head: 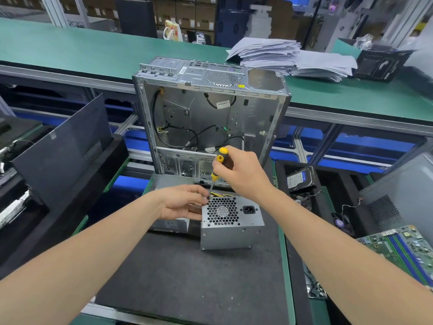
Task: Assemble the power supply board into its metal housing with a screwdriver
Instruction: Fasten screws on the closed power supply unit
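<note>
A grey metal power supply housing (230,233) stands on the black mat, its honeycomb fan grille and power socket facing up. My right hand (243,172) grips a yellow-and-black screwdriver (216,167), held nearly upright with its tip at the housing's top left corner. My left hand (185,202) rests against the housing's left side, its fingertips pinched at the screwdriver tip. Whether a screw is between those fingertips I cannot tell. Yellow and black wires (221,195) show behind the housing.
An open computer case (210,120) stands upright just behind the mat (187,277). A black side panel (65,148) leans at the left. A hard drive (301,179), a small fan (339,222) and a green motherboard (403,247) lie at the right. Paper stacks (293,57) sit on the far green bench.
</note>
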Motion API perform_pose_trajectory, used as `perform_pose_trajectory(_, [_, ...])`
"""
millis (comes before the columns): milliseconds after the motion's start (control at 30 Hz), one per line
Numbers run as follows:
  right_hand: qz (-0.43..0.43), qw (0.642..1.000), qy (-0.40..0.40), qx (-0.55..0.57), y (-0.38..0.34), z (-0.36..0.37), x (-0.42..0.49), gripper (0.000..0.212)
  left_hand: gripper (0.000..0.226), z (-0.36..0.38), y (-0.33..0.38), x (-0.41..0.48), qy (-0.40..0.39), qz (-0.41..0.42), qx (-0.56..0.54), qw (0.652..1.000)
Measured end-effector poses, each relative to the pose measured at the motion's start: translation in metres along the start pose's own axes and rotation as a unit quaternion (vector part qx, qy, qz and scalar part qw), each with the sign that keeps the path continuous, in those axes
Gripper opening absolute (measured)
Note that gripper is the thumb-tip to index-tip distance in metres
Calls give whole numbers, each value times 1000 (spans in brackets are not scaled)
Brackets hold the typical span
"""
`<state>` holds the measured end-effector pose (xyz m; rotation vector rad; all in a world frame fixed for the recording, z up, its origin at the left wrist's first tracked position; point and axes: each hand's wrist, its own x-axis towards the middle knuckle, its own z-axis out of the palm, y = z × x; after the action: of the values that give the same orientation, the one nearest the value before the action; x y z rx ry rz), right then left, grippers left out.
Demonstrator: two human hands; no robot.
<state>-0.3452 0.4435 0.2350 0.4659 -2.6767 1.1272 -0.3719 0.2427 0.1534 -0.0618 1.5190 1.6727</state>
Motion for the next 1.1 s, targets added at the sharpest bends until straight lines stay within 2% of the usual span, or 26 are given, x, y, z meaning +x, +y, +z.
perform_pose_trajectory(233, [-65, 996, -59, -9, -11, -7, -1, 20, 19, 0, 1, -1, -2, -5, -7, 1000])
perform_pose_trajectory(367, [-73, 994, -32, -70, -22, -6, 5, 34, 15, 0, 2, -3, 2, -13, -5, 1000])
perform_pose_trajectory(433, [-72, 994, -24, -75, -26, -4, 9, 29, 14, 1, 3, -5, 3, -14, 2, 1000])
perform_pose_trajectory(500, [-71, 996, -46, -35, -28, -3, 10, 16, 14, 1, 4, -8, -1, -16, 4, 1000])
perform_pose_trajectory(567, [-89, 992, -86, -21, -29, -4, 10, 16, 19, 2, 5, -10, -8, -18, -2, 1000])
perform_pose_trajectory(633, [-119, 986, -99, -52, -30, -3, 10, 16, 28, 2, 6, -11, -12, -25, -12, 1000])
perform_pose_trajectory(800, [-112, 981, -71, -139, -32, -2, 15, 40, 35, 4, 6, -8, 18, -66, -55, 996])
perform_pose_trajectory(933, [-131, 981, -110, -95, -36, -7, 13, 6, 23, 5, 10, -6, 39, -90, -65, 993])
perform_pose_trajectory(1000, [-117, 982, -105, -109, -35, -9, 13, 12, 16, 5, 12, -5, 53, -102, -70, 991])
perform_pose_trajectory(1100, [-79, 976, -60, -192, -35, -7, 15, 37, 15, 6, 15, -4, 61, -115, -69, 989])
